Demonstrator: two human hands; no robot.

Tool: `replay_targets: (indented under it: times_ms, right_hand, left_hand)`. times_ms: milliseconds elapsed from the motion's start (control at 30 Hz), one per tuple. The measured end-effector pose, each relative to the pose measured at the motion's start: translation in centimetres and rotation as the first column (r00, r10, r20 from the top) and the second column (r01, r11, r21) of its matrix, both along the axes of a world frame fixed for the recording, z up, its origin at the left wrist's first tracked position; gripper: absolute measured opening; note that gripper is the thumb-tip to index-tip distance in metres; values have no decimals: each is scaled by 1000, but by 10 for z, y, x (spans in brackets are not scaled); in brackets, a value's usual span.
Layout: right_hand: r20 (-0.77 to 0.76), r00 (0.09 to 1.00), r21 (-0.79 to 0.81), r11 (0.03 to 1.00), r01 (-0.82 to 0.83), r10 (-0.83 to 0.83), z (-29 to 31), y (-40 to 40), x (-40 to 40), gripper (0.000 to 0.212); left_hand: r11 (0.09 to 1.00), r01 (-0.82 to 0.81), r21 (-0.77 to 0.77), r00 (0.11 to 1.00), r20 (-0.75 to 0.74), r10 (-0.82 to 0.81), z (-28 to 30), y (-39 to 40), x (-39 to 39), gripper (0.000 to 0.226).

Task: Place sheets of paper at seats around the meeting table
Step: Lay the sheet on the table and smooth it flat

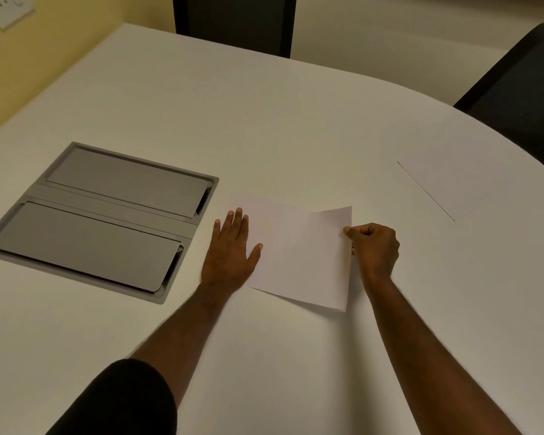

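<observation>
Top sheet [302,255], frame centre: edge pinched by right hand [374,246]; left hand [230,249] pressed flat, fingers spread. Best peeled slowly so one sheet is lifted.

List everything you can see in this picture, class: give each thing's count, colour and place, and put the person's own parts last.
Meeting table: one, white, fills the view.
Sheets of paper: two, white; one between the hands, its right edge lifted; one flat at far right.
Cable hatch: one, grey, two closed flaps, set in the table at left.
Chairs: two, black; one at the far edge, one at right.
Wall sockets: white, top left, count unclear.
Left hand: flat on the sheet's left edge.
Right hand: fingers pinch the sheet's right edge.
</observation>
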State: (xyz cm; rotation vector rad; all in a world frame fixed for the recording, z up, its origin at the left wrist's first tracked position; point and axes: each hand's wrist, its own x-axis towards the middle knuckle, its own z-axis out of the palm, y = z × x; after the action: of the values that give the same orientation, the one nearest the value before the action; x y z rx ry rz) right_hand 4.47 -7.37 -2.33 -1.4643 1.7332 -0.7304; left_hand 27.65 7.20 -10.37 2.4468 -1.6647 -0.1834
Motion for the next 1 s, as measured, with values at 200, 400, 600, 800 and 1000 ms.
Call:
replay_targets:
  times_ms: [200, 400, 600, 800, 1000]
  right_hand:
    - [-466, 870, -98, 967, -234, 163, 8, 4, 0, 27]
    - [-762, 613, -95, 900, -425, 209, 10, 13, -4, 20]
    - [-740, 638, -132, 884, -449, 213, 12, 17, -5, 15]
    - [-615, 760, -197, 892, -407, 211, 19, 23, 1, 22]
    - [-606, 781, -297, 867, -400, 153, 16, 31, 3, 7]
  left_hand:
    - [1000, -1, -11, 1000, -13, 1, 0, 0, -1, 74]
    - [1000, -3, -18, 1000, -20, 3, 0, 0, -1, 73]
    - [1000, 0, -15, 1000, -3, 0, 0, 0, -1, 74]
    - [1000, -1, -12, 1000, -14, 1, 1, 0, 0, 74]
    - [999, 1, -34, 1000, -28, -1, 0, 0, -1, 74]
